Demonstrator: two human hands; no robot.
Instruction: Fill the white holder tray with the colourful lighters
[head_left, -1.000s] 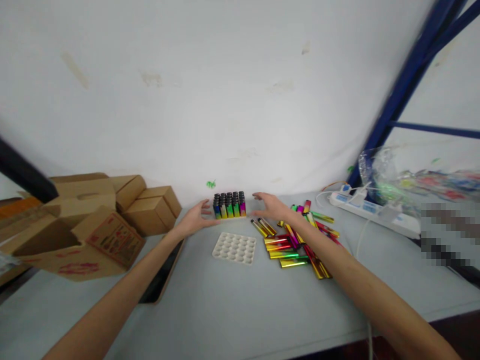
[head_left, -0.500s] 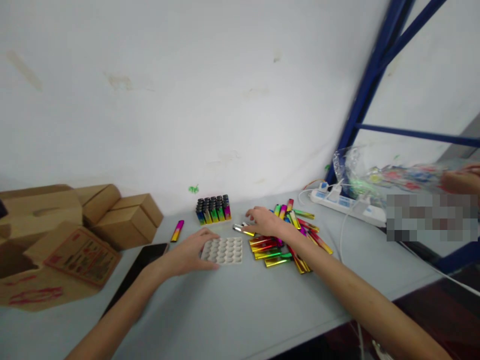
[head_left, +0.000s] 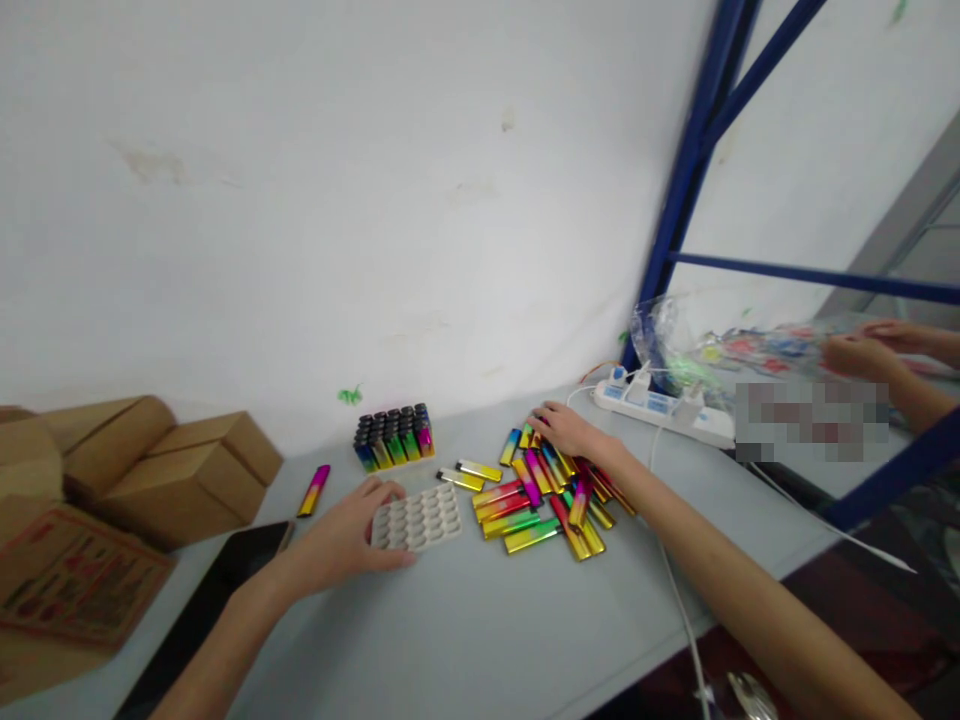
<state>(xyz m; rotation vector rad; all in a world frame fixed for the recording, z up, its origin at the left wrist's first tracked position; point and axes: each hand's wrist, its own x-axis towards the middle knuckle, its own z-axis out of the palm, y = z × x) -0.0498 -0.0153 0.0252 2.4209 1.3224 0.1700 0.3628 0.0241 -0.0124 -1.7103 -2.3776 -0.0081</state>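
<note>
My left hand (head_left: 352, 533) grips the left end of a small white tray (head_left: 417, 520) with rows of round hollows, thumb in front and fingers behind. The tray lies low over the grey table. My right hand (head_left: 574, 432) reaches over the back of a loose pile of shiny multicoloured lighters (head_left: 531, 480), fingers bent and apart, touching the upper ones. Two lighters (head_left: 461, 480) with pale ends lie between tray and pile. Behind the tray stands a block of upright lighters (head_left: 394, 437) with black tops, in rows. A single purple-and-yellow lighter (head_left: 313, 491) lies to its left.
Cardboard boxes (head_left: 202, 470) crowd the left, beside a flat black object (head_left: 214, 600). A white power strip (head_left: 664, 412) with plugs and cables lies behind on the right, near a blue metal frame (head_left: 679, 190). Another person's hands (head_left: 862, 350) are at a clear plastic bag (head_left: 757, 350).
My right hand has moved from the pale-ended lighters to the back of the pile, uncovering both of them. My left hand keeps its hold on the tray. The view has turned right.
</note>
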